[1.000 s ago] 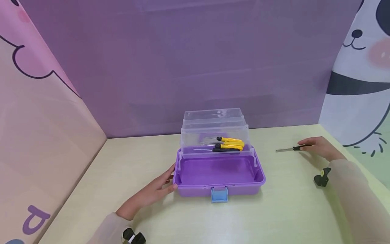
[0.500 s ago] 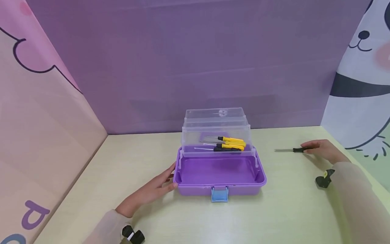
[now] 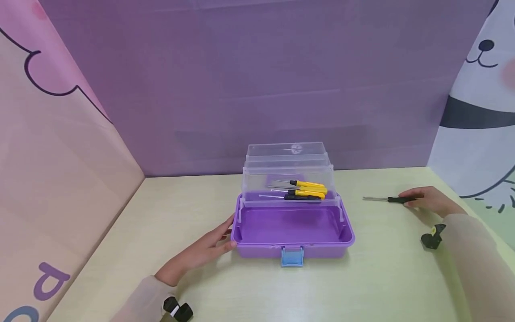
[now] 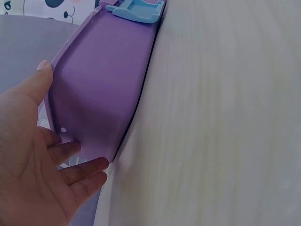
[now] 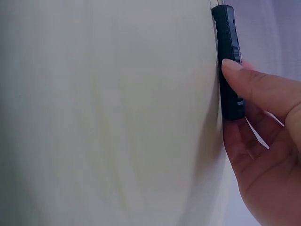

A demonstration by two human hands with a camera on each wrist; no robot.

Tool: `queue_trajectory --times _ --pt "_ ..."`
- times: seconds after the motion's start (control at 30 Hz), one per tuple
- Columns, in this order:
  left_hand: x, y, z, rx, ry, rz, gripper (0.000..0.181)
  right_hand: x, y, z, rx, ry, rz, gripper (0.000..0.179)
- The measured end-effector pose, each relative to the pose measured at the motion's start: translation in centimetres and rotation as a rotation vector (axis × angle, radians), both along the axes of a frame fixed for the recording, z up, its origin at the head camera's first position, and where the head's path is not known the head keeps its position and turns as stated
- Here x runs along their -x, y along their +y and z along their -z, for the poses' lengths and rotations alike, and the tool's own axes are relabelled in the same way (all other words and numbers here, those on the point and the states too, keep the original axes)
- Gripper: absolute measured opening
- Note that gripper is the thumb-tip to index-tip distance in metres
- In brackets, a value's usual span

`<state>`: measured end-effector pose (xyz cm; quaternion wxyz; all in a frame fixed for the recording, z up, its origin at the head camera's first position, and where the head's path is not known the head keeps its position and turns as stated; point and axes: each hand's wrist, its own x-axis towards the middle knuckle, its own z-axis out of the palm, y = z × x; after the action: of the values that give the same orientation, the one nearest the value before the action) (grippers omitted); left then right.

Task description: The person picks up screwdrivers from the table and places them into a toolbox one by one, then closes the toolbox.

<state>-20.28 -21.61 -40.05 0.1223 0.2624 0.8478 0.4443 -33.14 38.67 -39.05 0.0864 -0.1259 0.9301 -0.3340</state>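
Observation:
A purple toolbox (image 3: 257,251) with a blue latch (image 3: 292,257) stands at the middle of the table, its clear lid (image 3: 281,156) raised. Several screwdrivers, yellow-handled (image 3: 307,184) and black-handled (image 3: 297,197), lie across its back part, seen through clear plastic. My left hand (image 3: 203,250) rests at the box's left end; in the left wrist view the thumb touches the rim and the relaxed fingers lie along the end wall. My right hand (image 3: 434,201) pinches a black-handled screwdriver (image 5: 229,42) between thumb and fingers at the right, shaft pointing left. Whether it touches the table I cannot tell.
The pale table (image 3: 193,197) meets a purple backdrop (image 3: 257,89) behind the box. Printed panels, pink (image 3: 60,156) at left and a panda figure (image 3: 479,147) at right, border the sides. A black camera mount sits on each wrist.
The screwdriver in my right hand has tilted slightly, its handle end dropping, and more of the handle shows. My left hand stays at the box. The head view has shifted a little.

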Motion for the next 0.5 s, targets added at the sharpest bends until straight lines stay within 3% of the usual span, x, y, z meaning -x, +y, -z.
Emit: queue_trajectory --times 0.5 --pt "-0.07 0.09 -0.13 -0.006 -0.009 -0.002 0.071 -0.20 0.15 0.22 -0.023 0.084 -0.062 0.032"
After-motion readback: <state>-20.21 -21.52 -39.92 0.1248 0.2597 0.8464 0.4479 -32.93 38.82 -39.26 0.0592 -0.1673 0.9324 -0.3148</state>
